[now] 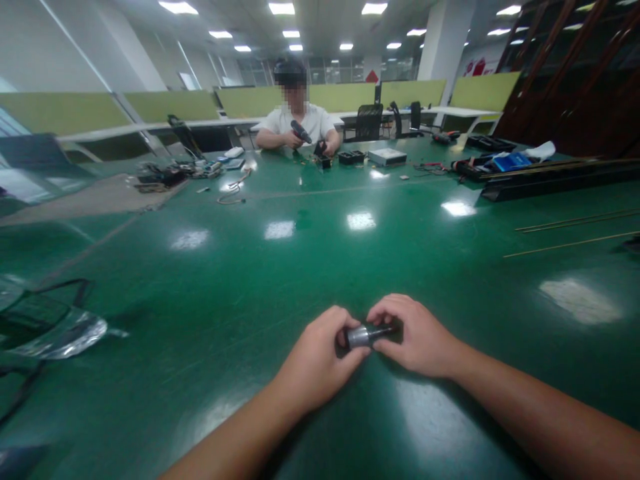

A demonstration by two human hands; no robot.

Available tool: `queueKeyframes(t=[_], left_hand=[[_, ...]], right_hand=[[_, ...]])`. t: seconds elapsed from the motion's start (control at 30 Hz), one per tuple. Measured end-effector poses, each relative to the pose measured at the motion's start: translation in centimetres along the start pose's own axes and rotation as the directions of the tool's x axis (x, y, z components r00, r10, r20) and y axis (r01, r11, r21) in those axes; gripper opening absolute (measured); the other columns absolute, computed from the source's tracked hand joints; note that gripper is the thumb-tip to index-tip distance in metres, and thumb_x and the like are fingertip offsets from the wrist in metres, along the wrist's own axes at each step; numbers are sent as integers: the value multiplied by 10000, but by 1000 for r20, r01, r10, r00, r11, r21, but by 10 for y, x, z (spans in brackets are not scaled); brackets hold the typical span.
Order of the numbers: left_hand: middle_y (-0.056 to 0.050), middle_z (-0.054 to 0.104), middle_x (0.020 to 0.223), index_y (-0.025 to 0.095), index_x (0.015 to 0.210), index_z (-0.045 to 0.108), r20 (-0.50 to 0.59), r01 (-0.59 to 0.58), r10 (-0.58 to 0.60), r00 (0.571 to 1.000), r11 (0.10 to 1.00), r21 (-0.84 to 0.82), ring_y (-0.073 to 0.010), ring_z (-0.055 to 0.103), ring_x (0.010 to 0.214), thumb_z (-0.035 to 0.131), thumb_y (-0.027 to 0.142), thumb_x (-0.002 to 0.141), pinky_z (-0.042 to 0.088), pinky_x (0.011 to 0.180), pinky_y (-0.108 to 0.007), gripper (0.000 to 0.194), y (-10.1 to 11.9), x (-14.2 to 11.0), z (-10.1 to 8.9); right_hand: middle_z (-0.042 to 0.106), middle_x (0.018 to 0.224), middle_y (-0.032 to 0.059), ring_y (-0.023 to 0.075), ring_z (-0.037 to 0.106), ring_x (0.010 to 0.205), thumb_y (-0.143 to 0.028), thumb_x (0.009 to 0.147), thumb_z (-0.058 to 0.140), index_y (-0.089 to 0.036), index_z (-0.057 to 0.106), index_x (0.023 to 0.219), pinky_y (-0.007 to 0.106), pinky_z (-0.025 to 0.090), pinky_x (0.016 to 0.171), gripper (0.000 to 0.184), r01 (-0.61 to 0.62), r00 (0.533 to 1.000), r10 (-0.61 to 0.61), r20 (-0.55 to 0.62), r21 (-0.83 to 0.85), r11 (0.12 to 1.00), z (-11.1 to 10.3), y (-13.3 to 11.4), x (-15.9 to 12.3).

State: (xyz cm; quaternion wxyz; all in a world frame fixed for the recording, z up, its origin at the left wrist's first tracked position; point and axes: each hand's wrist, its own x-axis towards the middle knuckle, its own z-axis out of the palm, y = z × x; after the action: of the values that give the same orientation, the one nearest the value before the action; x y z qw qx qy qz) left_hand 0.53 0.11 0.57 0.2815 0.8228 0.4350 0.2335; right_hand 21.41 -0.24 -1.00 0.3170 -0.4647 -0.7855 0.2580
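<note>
A short silver-and-black cylinder lies sideways between my two hands, low over the near part of the green table. My left hand is closed around its silver left end with thumb and fingers. On the dark right part, my right hand is closed with curled fingers and thumb. Both ends of the cylinder are partly covered by my fingers, and its exact kind cannot be made out.
Across the table a person holds a power drill near small black parts. A clear plastic bag lies at the left. Thin rods and a long black tray are at the right. Cables and tools lie along the far side.
</note>
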Motion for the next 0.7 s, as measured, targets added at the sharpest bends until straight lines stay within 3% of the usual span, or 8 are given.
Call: queueKeyframes(t=[0.7], left_hand=[[10,581,810,180,866,606,6,36,-36,999,999,-31,-149,557,734,698,164,780,404,652,-249,127,1,0,-1]], right_hand=[[637,825,-3,172,561,804,-90,704,707,-206,641,861,321,403,758,206,4,1000,-4,0,16,1000,0,-2,0]])
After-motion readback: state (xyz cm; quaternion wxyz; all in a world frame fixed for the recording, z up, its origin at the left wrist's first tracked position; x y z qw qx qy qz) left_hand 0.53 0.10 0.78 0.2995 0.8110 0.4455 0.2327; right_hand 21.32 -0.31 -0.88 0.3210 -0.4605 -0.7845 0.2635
